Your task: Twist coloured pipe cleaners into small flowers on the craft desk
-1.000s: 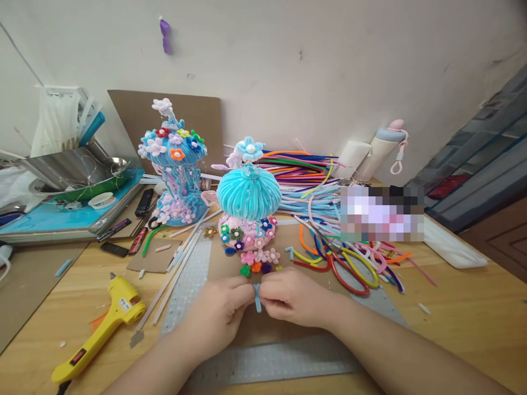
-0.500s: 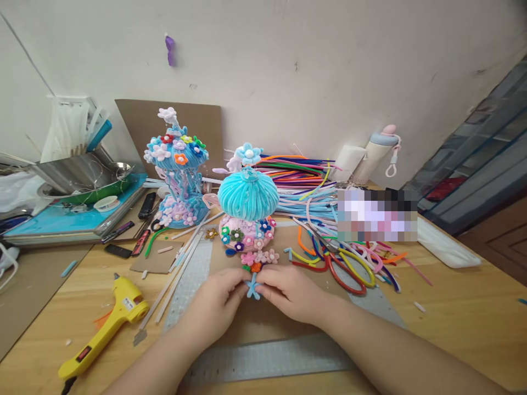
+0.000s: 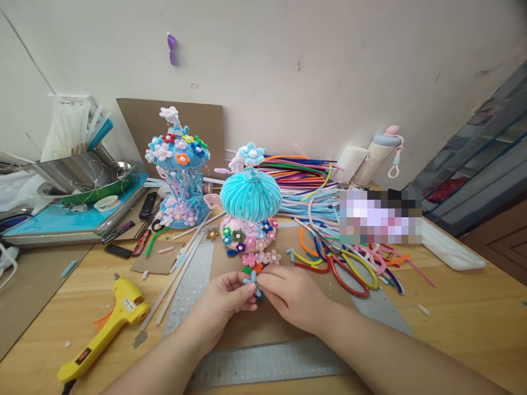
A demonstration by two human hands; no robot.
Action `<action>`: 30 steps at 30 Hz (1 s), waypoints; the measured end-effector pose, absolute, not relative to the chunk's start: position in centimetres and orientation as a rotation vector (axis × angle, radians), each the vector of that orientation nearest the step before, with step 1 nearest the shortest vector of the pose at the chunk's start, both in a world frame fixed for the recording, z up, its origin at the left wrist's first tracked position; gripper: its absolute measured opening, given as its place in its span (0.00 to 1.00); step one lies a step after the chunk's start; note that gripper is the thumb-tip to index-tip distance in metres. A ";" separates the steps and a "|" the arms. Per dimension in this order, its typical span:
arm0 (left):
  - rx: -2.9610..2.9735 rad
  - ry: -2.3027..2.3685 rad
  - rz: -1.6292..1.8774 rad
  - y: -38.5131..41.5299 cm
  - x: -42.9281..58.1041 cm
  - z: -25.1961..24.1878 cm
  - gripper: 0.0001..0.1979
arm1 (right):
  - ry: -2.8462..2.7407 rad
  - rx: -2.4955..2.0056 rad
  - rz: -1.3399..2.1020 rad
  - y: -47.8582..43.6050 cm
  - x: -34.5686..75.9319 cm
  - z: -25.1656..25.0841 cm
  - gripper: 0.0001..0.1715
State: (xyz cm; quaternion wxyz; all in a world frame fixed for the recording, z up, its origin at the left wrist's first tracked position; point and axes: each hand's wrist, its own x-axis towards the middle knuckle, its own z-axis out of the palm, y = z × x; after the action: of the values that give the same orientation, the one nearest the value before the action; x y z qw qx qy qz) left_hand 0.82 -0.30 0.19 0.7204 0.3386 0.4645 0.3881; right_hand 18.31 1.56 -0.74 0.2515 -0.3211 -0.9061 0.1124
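Observation:
Between my two hands is a small light blue pipe-cleaner flower [image 3: 252,278], partly covered by the fingers. My left hand [image 3: 222,300] pinches it from the left with thumb and fingers. On its other side, the closed fingers of my right hand [image 3: 294,296] grip the same flower. Just beyond lie several small pipe-cleaner flowers, among them a pink one [image 3: 249,259] and an orange one [image 3: 257,268]. Behind those stands a turquoise domed pipe-cleaner piece [image 3: 251,196] above a pink base [image 3: 229,222] dotted with colourful flowers.
A yellow glue gun [image 3: 109,323] lies on the left. To the right are red-and-yellow-handled scissors [image 3: 349,277] among pipe-cleaner scraps. A taller flowered blue piece [image 3: 179,159] stands back left. Cardboard [image 3: 247,337] covers a grey cutting mat [image 3: 263,365]. A bottle [image 3: 376,156] stands at the wall.
The light blue flower has been turned and its petals now stand differently. My left hand has rolled so its thumb and spread fingers show; the right has shifted slightly over the flower.

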 end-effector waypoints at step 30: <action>1.260 1.065 0.886 0.1 0.9 -0.2 0.08 | -1.402 -0.982 1.867 2.3 17.1 -1.6 0.13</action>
State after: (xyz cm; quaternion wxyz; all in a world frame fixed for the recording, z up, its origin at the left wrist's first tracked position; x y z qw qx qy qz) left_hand 0.94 0.08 -0.23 0.5927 0.5421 0.4579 0.3809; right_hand 17.06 2.31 -1.61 0.2997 -0.3700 -0.5280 0.7032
